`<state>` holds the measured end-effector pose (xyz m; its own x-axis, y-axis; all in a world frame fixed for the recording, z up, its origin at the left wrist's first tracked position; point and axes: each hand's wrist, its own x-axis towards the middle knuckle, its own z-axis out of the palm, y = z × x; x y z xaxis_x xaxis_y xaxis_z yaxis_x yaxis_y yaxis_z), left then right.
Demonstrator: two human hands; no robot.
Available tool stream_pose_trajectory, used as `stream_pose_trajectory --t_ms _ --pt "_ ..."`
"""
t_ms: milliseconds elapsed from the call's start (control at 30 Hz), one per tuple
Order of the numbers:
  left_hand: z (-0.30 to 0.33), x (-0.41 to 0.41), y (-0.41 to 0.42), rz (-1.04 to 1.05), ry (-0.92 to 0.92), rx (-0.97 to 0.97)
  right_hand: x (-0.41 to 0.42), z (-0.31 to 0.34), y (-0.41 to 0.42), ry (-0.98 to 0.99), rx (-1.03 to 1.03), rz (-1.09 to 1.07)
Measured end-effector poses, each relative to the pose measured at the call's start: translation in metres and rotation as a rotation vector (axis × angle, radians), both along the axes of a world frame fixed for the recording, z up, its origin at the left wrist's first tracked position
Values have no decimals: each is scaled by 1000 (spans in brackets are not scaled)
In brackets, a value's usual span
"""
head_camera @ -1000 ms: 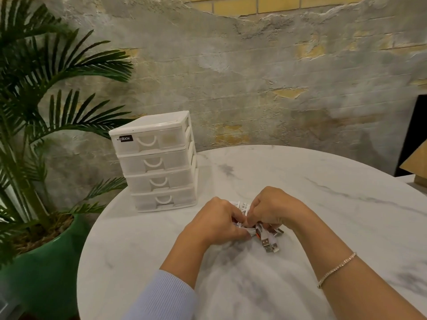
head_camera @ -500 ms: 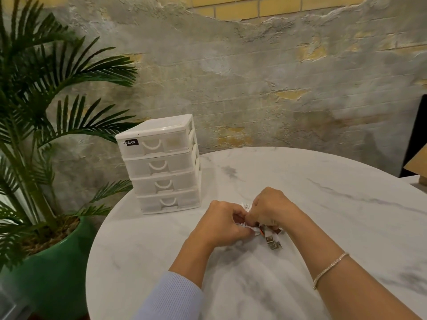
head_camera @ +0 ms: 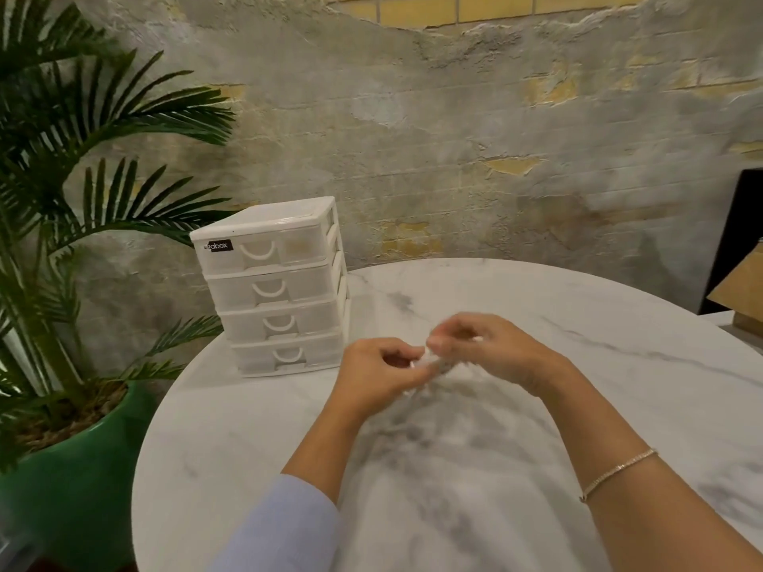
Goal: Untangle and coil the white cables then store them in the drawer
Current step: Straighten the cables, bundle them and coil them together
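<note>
Both hands, left hand (head_camera: 382, 371) and right hand (head_camera: 485, 348), pinch blurry white cables (head_camera: 425, 361) together; yanking probably tightens knots, drawer unit (head_camera: 272, 289) waits at ten o'clock.

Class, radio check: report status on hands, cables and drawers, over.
Left hand and right hand both pinching white cables, blurred, above table. Drawer unit: all four drawers closed. Nothing blocking it. Over.
</note>
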<state>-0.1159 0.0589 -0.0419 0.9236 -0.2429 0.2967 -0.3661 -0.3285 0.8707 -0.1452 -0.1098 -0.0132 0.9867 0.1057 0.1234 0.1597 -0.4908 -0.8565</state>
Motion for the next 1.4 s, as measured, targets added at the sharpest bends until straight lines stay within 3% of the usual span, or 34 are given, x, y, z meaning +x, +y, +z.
stream_pose_trajectory --t_ms 100,233,433,567,667,900,1133,1267,1400 --pt "6 2 -1 55 246 -414 2 0 -8 -18 223 17" --pt "2 7 -2 22 533 -735 9 -15 -1 113 208 32" --pt "-10 11 -7 -14 651 -577 22 -35 9 175 293 -30" --pt "-16 10 -15 17 516 -213 25 -43 13 189 250 -97" --pt "-23 13 -16 101 416 -127 26 -47 17 195 244 -119" --pt "-24 16 -16 160 510 -311 27 -45 24 202 293 -76" --pt "-15 11 -13 53 733 -699 25 -43 24 237 389 0" --pt "-15 12 -12 48 718 -715 24 -43 22 257 401 25" --pt "-15 14 -10 75 580 -639 24 -42 23 246 380 -3"
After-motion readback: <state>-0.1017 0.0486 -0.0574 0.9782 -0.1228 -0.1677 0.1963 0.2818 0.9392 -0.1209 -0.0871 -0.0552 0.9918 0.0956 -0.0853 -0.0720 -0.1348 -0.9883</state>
